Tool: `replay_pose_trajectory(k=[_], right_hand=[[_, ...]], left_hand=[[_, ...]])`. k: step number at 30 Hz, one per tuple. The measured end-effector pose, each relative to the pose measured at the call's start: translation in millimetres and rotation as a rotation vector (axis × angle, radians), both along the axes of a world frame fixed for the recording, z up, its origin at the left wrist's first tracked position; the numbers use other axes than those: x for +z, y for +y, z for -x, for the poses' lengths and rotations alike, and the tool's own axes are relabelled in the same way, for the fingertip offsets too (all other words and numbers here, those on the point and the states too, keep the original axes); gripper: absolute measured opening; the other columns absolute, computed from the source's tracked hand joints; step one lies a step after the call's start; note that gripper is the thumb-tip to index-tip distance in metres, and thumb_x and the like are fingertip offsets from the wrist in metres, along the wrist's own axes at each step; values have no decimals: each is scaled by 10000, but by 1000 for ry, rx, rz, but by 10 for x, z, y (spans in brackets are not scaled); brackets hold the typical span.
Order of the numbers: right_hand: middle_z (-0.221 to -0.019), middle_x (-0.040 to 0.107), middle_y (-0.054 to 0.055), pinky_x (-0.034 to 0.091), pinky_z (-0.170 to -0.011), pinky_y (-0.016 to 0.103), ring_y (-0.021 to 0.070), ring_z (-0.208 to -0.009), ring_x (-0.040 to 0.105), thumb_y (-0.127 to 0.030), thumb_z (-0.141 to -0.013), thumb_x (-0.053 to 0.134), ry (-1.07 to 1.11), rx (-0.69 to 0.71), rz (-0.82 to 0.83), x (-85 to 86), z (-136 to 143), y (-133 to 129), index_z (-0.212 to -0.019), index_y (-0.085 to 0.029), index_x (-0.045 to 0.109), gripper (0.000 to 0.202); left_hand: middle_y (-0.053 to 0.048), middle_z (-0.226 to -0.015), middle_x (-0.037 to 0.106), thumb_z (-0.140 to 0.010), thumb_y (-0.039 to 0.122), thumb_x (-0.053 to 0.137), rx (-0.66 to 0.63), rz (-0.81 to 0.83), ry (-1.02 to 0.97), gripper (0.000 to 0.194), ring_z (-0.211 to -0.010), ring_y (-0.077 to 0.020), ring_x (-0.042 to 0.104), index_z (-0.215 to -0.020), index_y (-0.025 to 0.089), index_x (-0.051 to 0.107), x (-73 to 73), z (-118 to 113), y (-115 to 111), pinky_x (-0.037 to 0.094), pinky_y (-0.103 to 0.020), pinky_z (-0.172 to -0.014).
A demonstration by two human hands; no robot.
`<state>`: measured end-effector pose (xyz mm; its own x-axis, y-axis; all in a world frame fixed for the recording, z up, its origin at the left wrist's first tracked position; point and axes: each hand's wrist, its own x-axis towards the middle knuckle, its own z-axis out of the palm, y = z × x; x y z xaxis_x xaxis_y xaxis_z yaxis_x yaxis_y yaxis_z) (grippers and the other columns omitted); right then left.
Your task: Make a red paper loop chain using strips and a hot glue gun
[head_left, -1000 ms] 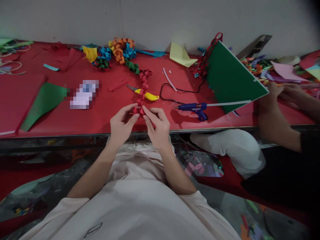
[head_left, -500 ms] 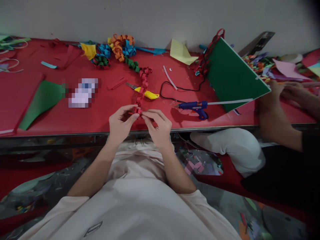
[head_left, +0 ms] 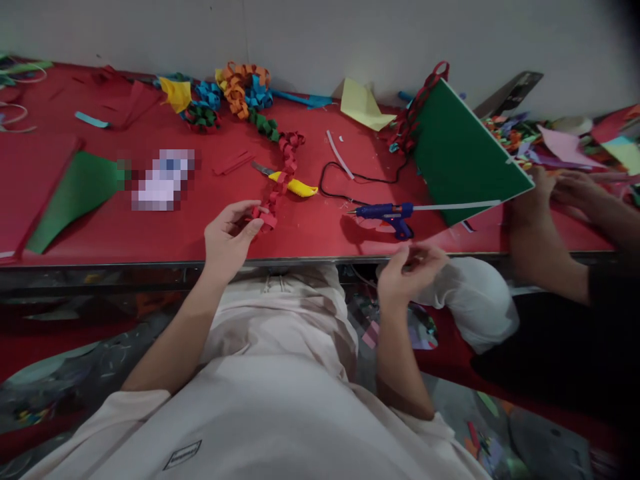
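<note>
In the head view my left hand (head_left: 227, 237) pinches the near end of a paper chain (head_left: 289, 155) between thumb and fingers. The chain's red links run away from me over a yellow utility knife (head_left: 295, 185), then turn green, blue and orange further back. My right hand (head_left: 410, 270) hovers at the table's front edge, its fingers loosely bent and apart, with nothing visible in it. Just beyond it lies a blue glue gun (head_left: 385, 213), a white glue stick (head_left: 457, 205) projecting from its back.
A green board (head_left: 460, 153) leans up at the right, beside a co-worker's hands (head_left: 565, 190). Left on the red table (head_left: 170, 243) are a blurred-out phone-like thing (head_left: 165, 180) and green paper (head_left: 75, 200). A black cord (head_left: 323, 183) loops behind the glue gun.
My right hand has let go of the chain's end and moved right, to below the glue gun. My left hand has shifted slightly left with the red end still in its fingers.
</note>
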<state>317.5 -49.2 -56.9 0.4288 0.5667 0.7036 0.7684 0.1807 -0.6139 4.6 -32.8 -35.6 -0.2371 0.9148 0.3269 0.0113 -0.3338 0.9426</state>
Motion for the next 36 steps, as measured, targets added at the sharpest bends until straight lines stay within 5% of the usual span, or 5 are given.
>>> replay_pose_trajectory(k=[3,7,13,21,36], right_hand=[[-1273,566,233,472,-975,535,355,-1186,546,-528,-859,651,-298,142,208,158,-555,309,-1270,-138,544,577],[-1056,701,163,508,-915,476,319,-1043,637,-546,-877,636,-446,486,575,335,-836,715,-1047,-173,699,415],[-836,699,107,520,-744,385,246,-785,654,-467,-915,598,-373,548,422,507,-300,541,-809,-187,700,316],[-863,566,54,496,-731,389,223,-784,577,-429,-922,612,-345,869,311,798,459,30,-887,-222,584,212],[-892,550,70,458,-751,419,258,-851,542,-412,-974,554,-515,833,290,663,583,46,-901,-232,532,196]], left_hand=[[-79,-1054,764,-820,391,817,-39,7,-14,394,-890,-157,732,-1154,203,724,-26,33,22,590,-205,-663],[-86,-1031,769,-820,401,819,-64,-6,14,384,-916,-163,731,-1136,199,734,15,29,-3,593,-218,-716],[-94,-1004,770,-784,436,845,-93,-5,7,398,-888,-176,734,-1081,189,748,51,23,-42,610,-267,-767],[-74,-999,780,-787,300,846,-70,-109,65,305,-909,-187,737,-1062,197,762,33,54,-68,595,-306,-854],[-79,-960,777,-765,403,863,-84,-88,87,343,-906,-207,733,-1026,200,768,45,40,-100,593,-331,-860]])
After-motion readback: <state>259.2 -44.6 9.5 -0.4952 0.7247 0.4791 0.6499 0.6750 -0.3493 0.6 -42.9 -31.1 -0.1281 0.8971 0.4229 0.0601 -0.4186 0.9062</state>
